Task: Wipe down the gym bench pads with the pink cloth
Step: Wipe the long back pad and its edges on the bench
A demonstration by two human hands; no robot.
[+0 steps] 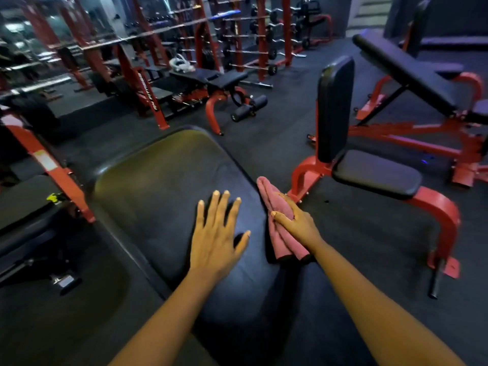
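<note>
Dim gym, dark rubber floor (264,143), red racks (148,91) across the bkgd w/ bars on them. Up close, a big black bench pad (163,186) fills the foreground, and the person leans over it w/ both arms out. Left hand (216,233) lies flat on the surface, fingers straight and spread apart, holding nothing, prob. just bracing. Right hand (298,223) is clamped on the pink cloth (280,244): thumb across the top, fingers mostly hidden round its far side. Cloth is folded into a long strip and sits right at the pad's right edge, approx halfway along. So wiping looks under way on this pad, at its right rim. How much of the top is already done I can't tell: the vinyl shows only a dull sheen, no clear wet streaks. Left to do, as I judge it: whatever remains of this pad, then the others in the room, i.e. the upright seat bench (377,173) just to the right, the incline bench (404,72) behind that, and the flat bench (211,77) over by the racks, w/ a white item (182,63) lying on it. No cloth or hand near any of those, so early-to-mid task at best.
</note>
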